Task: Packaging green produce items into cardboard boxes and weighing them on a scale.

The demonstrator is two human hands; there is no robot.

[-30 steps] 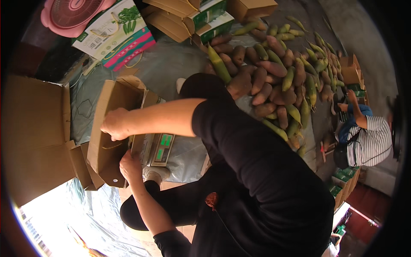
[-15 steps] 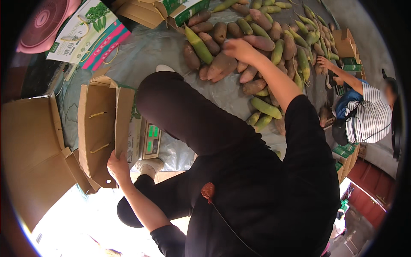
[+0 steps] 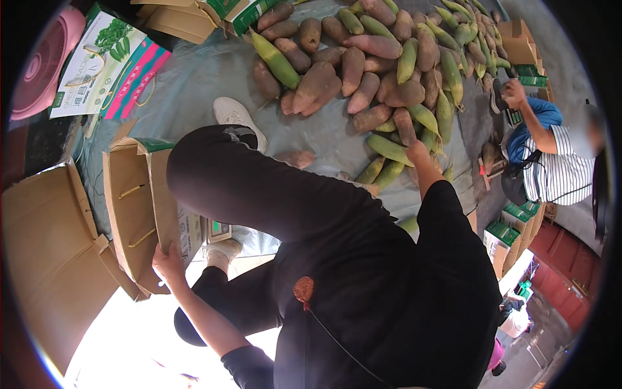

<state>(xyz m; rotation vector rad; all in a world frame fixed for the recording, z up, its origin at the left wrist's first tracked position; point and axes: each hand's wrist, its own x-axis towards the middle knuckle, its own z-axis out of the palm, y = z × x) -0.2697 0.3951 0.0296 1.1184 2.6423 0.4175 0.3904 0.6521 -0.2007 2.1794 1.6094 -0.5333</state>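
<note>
My left hand [image 3: 170,264] is closed on the lower edge of an open cardboard box [image 3: 127,211], which has yellow cord handles and stands on a digital scale [image 3: 220,229] with a lit green display. On the right, my right hand [image 3: 418,153] grips the near end of a reddish-brown radish [image 3: 405,124] at the edge of a large heap. Round it lie a green radish [image 3: 389,149] and several other green and muddy reddish ones. What lies inside the box is hidden by its walls.
A larger cardboard box [image 3: 45,240] stands at the left. Behind it are a printed carton [image 3: 97,61] and a pink basket [image 3: 48,65]. A person in a striped shirt [image 3: 560,178] works at the right, near several green-topped cartons [image 3: 508,230]. Plastic sheeting covers the ground.
My right hand has moved from the top of the heap down to its near right side and taken hold of a radish. My left hand stays on the box.
</note>
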